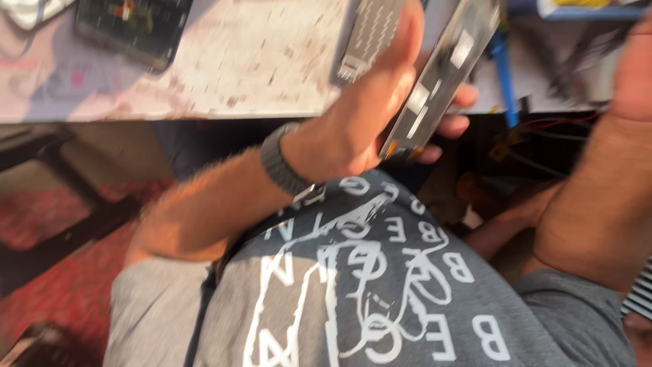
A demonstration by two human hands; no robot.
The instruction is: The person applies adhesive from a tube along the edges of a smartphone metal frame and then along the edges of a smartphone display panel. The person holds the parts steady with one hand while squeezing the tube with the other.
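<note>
Grasping flat glossy panel [441, 75] — left hand [360, 129] grip clenched | right hand [635, 61] grip unclear | mottled worktable [238, 61]

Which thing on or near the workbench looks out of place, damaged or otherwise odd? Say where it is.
A dark flat device lies on the worn tabletop at the far left with its back off and its insides showing. The left hand holds a thin flat panel tilted on edge above the lap. The picture is too blurred to judge damage.

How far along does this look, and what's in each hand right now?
Done: a dark opened device lies on the speckled worktop. In hand: the left hand grips a flat grey panel with pale stickers. The right hand is out of frame; only its forearm shows. What remains can't be judged; picture blurred.
</note>
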